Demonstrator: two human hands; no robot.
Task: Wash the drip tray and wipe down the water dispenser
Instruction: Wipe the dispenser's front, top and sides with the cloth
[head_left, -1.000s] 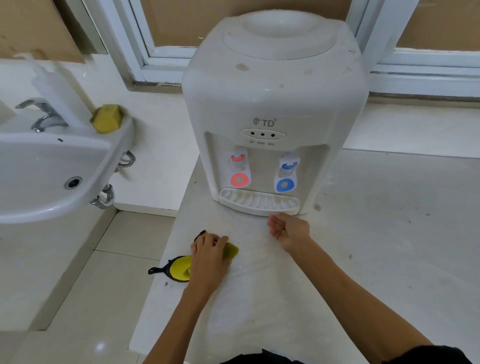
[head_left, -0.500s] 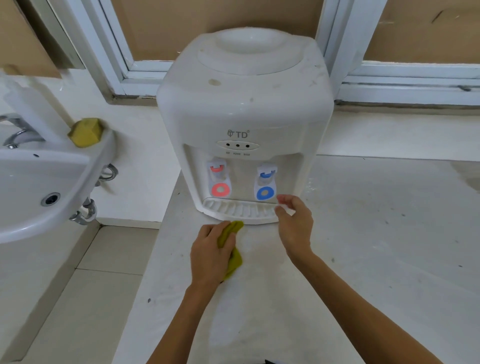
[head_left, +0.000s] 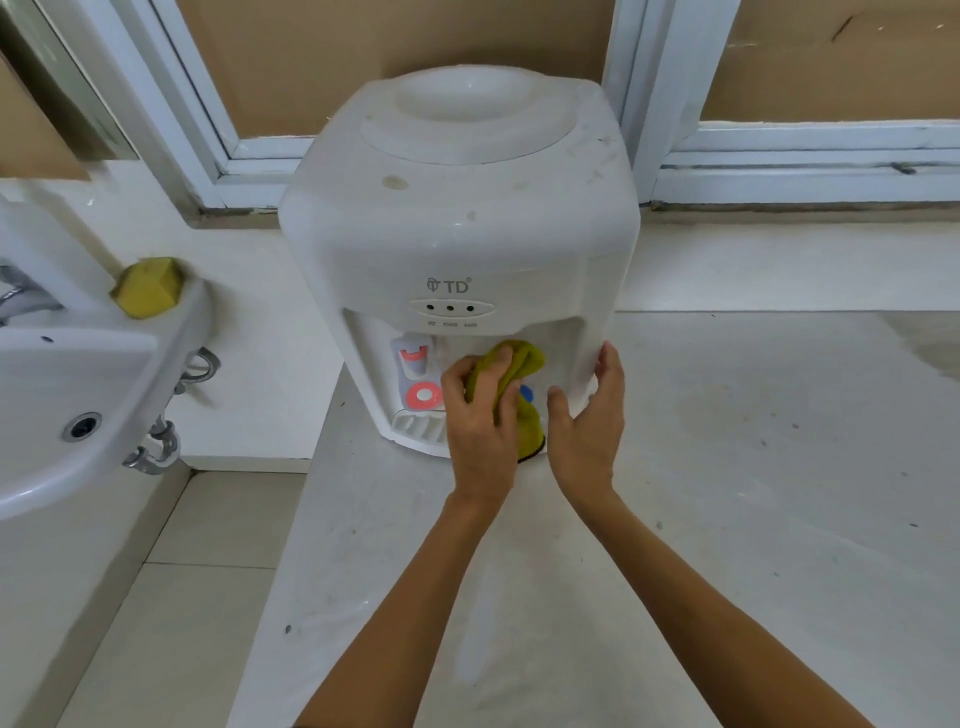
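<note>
My left hand (head_left: 480, 431) grips the cloth (head_left: 511, 382) against the dispenser (head_left: 457, 239) recess — my right hand (head_left: 589, 415), open-fingered, braces its right side.

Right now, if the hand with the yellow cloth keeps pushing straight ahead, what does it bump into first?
Probably the blue tap, mostly hidden behind the yellow cloth in the left hand, then the water dispenser's recessed back wall. Depth is hard to judge.

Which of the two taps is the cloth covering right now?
The blue tap on the right: the left hand presses the green cloth over it, leaving a blue sliver. The red tap is uncovered.
</note>
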